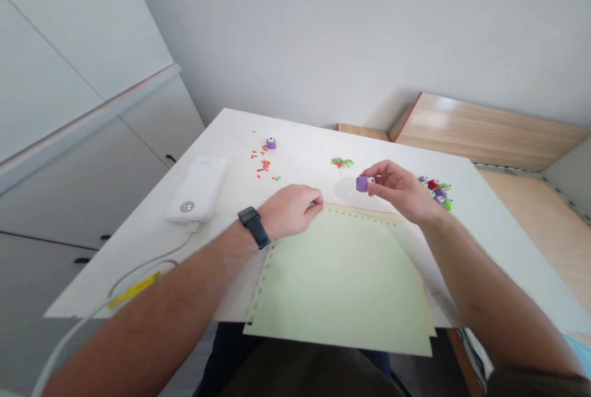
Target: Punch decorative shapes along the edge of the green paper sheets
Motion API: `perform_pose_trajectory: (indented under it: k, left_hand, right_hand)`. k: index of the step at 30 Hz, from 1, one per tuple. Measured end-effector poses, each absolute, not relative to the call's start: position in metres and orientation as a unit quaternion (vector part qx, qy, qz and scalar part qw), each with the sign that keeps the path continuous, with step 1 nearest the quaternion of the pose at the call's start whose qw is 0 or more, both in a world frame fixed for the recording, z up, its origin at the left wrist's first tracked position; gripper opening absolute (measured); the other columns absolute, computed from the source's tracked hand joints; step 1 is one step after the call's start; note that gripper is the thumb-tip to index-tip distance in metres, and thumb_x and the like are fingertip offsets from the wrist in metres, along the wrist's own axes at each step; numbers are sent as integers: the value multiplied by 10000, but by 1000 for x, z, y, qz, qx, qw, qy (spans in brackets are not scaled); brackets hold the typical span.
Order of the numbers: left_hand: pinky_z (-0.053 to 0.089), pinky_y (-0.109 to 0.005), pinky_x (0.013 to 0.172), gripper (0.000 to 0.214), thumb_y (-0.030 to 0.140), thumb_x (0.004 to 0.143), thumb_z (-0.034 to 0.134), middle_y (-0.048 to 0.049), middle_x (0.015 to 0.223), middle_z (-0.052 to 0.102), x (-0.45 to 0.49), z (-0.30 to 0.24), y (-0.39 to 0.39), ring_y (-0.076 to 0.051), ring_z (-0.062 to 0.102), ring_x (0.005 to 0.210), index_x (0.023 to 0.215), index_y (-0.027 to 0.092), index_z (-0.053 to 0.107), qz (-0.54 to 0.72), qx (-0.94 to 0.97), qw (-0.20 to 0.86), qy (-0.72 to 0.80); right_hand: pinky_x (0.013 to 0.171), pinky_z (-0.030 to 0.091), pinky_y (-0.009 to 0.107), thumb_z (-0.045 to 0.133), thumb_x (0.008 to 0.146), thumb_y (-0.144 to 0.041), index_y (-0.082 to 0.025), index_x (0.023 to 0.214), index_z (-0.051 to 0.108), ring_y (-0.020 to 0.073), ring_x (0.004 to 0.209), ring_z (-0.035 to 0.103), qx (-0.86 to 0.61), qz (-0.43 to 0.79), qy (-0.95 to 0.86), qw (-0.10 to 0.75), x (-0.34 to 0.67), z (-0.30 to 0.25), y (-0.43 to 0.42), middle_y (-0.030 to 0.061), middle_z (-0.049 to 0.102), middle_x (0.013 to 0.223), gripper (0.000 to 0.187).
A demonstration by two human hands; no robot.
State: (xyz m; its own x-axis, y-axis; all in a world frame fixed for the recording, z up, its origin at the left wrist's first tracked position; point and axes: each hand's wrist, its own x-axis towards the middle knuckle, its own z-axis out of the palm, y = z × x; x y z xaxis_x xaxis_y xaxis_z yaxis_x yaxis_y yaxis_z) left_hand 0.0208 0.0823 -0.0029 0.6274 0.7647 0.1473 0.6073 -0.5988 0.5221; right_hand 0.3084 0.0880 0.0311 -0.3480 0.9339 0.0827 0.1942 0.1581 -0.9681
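My right hand (398,191) pinches a small purple paper punch (363,183) just above the far edge of a pale green sheet of paper (341,280). My left hand (292,209), with a dark watch on its wrist, rests curled at the sheet's far left corner, its fingertips touching the paper's edge. The sheet has punched holes along its left and far edges and hangs over the table's near edge.
A white table (138,243) bears a white power bank (197,189) with a cable, a yellow object (135,289), another purple punch (271,143), red paper bits (263,165), a green-red pile (342,162) and a cluster of punches (438,192). A wooden bench (484,132) stands right.
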Motion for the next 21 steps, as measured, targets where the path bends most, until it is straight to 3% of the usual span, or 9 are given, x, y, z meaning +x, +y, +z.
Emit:
perform_pose_trajectory:
  k: [3,9,13,21]
  left_hand:
    - [463,-315,774,187,280,963,544,-42,927,750,20,-2,83,-197,672,849,907,201,704,184,872,223,395]
    - [457,-311,793,218,317,977,523,-24,942,755,16,1,87,-189,676,870,932,211,708,176,865,227,413]
    - [453,-302,783,229,329,979,520,-15,946,763,15,4,89,-184,687,873,930,212,711,168,862,219,426]
    - [457,-297,771,255,376,977,521,0,941,769,13,4,90,-180,689,850,948,224,724,162,860,197,442]
  right_hand:
    - [843,525,384,830,821,-367,-253,1036,679,203,936,643,-445,490,-634,401,337,23,77,59,704,1082,286]
    - [748,498,338,820,825,-376,-264,1100,706,173,854,617,-476,489,-576,450,366,-2,75,42,702,1033,318]
    - [772,502,349,836,799,-427,-246,1116,726,177,858,617,-514,469,-574,432,371,-10,75,46,709,1027,381]
    - [664,476,317,747,871,-505,-292,1169,652,176,820,621,-505,466,-578,440,368,-1,71,33,714,968,378]
